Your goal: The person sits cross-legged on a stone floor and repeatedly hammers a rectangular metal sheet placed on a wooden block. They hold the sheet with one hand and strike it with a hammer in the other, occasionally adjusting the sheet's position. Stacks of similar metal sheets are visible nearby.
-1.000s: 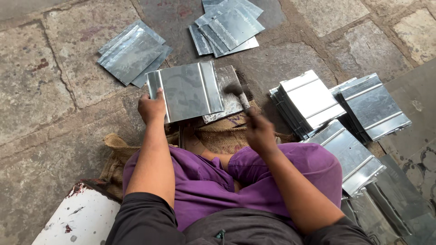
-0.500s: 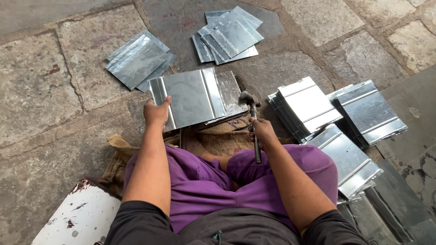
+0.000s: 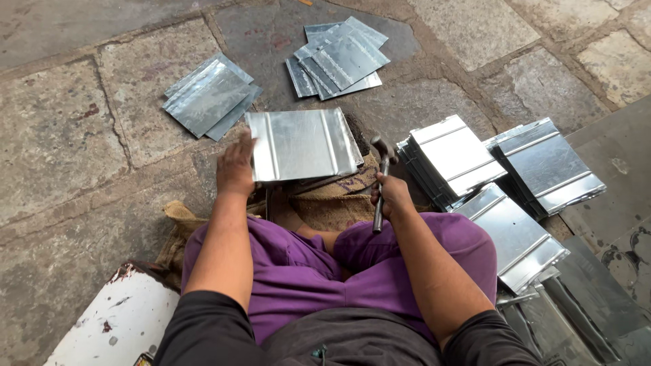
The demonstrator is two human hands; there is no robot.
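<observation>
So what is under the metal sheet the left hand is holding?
Under the metal sheet, a dark bar and brown sacking stick out along its near edge. The left hand grips its left edge. What the sheet's middle rests on is covered.

Shiny galvanised metal sheet [image 3: 302, 144] w/ ribs, dull steel hammer [image 3: 381, 177], coarse burlap sack [image 3: 332, 196], rough stone floor [image 3: 61, 142].

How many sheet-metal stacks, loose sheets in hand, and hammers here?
Stacks on the ground: 5 (far left, far middle, three at right)
Sheet under left hand: 1
Hammer in right hand: 1
Total: 7
</observation>
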